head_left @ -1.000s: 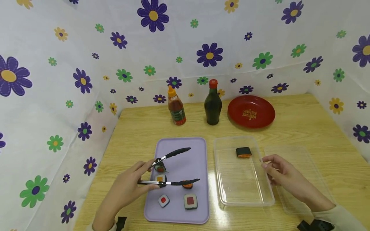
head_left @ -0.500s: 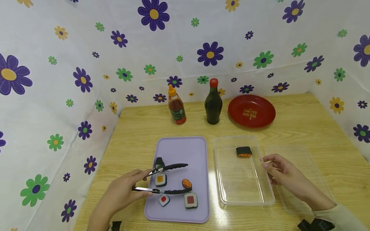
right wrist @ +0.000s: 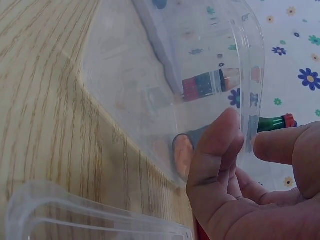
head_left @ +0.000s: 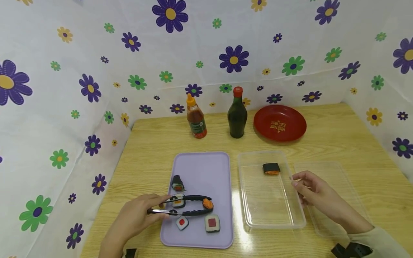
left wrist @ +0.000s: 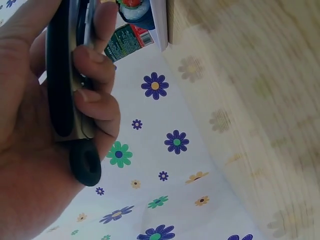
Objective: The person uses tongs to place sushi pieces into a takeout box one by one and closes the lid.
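My left hand (head_left: 132,216) grips a pair of black-tipped tongs (head_left: 195,213) low over the lavender tray (head_left: 203,165). Between the tong tips sits an orange-topped sushi piece (head_left: 207,203); whether both tips touch it I cannot tell. In the left wrist view, fingers curl round the tongs' handle (left wrist: 61,80). My right hand (head_left: 319,199) pinches the right rim of a clear plastic container (head_left: 262,227). That container holds a seaweed-wrapped sushi piece (head_left: 271,168) near its far end. In the right wrist view, thumb and fingers meet at the container's rim (right wrist: 252,85).
Also on the tray are a seaweed hand roll (head_left: 177,183), a partly covered yellow-centred roll (head_left: 178,201), a small red-centred roll (head_left: 182,223) and a larger roll (head_left: 212,223). Behind stand a sauce bottle (head_left: 196,122), a green bottle (head_left: 237,118) and a red plate (head_left: 280,123). A clear lid (head_left: 338,179) lies right.
The tongs have come down and toward me, and their arms have closed in around the orange-topped sushi. My right hand stays on the container rim.
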Action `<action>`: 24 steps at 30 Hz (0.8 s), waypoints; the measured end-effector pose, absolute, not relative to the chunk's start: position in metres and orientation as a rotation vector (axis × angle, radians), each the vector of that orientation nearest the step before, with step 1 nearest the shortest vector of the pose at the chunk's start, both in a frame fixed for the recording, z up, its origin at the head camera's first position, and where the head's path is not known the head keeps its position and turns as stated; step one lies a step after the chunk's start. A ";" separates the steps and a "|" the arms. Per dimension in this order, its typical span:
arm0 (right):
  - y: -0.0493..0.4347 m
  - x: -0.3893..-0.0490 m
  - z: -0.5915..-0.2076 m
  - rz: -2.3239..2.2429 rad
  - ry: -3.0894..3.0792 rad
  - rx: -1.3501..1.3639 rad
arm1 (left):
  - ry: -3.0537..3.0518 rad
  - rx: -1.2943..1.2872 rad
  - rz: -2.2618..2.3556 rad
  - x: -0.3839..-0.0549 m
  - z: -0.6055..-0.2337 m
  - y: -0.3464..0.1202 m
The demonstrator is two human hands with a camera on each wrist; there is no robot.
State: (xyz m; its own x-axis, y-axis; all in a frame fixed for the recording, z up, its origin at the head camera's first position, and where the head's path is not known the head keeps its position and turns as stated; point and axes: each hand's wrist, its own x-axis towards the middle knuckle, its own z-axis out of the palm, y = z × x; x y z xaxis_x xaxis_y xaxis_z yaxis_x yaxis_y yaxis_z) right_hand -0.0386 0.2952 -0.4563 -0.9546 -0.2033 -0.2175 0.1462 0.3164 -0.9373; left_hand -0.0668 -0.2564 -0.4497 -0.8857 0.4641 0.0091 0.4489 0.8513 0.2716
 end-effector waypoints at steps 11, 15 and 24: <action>0.297 -0.040 -0.453 -1.677 2.329 -0.062 | 3.025 0.895 0.484 -0.072 -0.437 -0.246; 0.299 -0.040 -0.454 -1.694 2.312 -0.076 | 2.986 1.015 0.595 -0.080 -0.431 -0.233; 0.297 -0.038 -0.456 -1.724 2.267 -0.069 | 2.955 1.284 0.684 -0.099 -0.415 -0.194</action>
State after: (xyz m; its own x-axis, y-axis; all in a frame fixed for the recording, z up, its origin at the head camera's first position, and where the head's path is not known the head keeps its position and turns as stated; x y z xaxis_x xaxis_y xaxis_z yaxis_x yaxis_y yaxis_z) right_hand -0.0383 0.2972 -0.4563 -0.9565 -0.2119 -0.2006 0.1367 0.2821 -0.9496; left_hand -0.0991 -0.1942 -0.4152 -0.6862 0.6641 0.2969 0.7270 0.6120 0.3113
